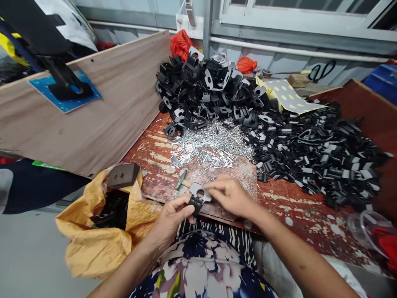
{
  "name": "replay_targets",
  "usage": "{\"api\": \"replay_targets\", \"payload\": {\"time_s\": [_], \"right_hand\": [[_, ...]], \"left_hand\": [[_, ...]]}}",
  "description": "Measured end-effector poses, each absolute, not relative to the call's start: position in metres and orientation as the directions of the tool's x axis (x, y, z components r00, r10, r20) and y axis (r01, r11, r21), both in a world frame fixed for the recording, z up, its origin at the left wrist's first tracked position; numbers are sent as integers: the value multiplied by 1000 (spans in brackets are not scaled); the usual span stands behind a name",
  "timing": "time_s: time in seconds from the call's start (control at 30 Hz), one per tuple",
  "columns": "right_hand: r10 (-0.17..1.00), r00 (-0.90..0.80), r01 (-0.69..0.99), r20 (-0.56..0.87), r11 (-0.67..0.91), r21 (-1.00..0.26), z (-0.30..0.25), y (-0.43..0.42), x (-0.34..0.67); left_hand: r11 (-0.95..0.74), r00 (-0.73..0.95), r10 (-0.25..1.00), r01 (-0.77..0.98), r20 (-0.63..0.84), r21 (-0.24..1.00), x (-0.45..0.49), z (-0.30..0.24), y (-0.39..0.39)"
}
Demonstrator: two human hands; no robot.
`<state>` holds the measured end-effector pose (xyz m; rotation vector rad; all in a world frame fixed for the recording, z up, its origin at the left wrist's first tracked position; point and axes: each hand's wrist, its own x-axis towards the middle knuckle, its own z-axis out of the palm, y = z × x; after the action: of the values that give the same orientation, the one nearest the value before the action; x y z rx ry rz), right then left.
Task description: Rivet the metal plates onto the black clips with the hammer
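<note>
A black plastic hinged part with a round hole in its grey, light-catching plate is held over the table's front edge. My left hand pinches its lower left end between thumb and fingers. At the plate's right edge, the bent fingers of my right hand grip the part; their tips are slightly blurred. Just behind the part lies a small hammer with a green head, its handle partly covered. Loose metal pins are strewn over the board beyond my hands.
Large black plastic pieces are heaped at the back, smaller black clips at the right. A yellow sack with black parts stands left, below a wooden panel. Scissors lie back right; a clear tub sits front right.
</note>
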<state>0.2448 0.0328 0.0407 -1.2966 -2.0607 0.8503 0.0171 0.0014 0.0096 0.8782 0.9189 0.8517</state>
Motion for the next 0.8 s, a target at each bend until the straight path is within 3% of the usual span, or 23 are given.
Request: {"api": "replay_targets", "payload": {"time_s": [0.13,0.23,0.3,0.53,0.8], "right_hand": [[920,-324,814,221,390,-429,38,98,226],[899,-378,880,223,423,-217,32,126,206],[890,-400,890,219,434,-140,28,134,195],[802,-585,797,123,596,-95,15,148,181],[875,-479,867,76,485,-115,24,144,213]], "left_hand": [[383,254,913,-262,-320,886,3,5,1],[393,246,910,-261,-333,882,-5,4,0],[396,233,911,-259,-341,881,-9,3,-1],[411,227,906,-273,-357,869,-17,-3,-1],[421,222,902,-254,-371,871,-21,-3,-1]]}}
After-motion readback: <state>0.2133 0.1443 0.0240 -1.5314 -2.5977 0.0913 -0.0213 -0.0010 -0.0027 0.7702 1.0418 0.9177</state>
